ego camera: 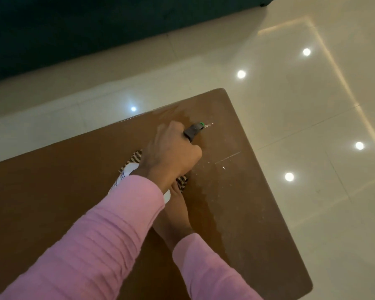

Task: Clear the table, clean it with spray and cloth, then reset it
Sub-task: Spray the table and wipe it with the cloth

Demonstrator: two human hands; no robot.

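Table corner: left hand grips spray bottle; right hand on cloth, grip hidden.

Bottle in my grip: white plastic, dark matt head; table: smooth wood, wet sheen; cloth: coarse weave; floor: glossy tile; sleeves: ribbed knit.

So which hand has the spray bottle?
The left hand, the upper one, with its fingers curled round the spray bottle. The right hand lies lower, reaching to the striped cloth on the table.
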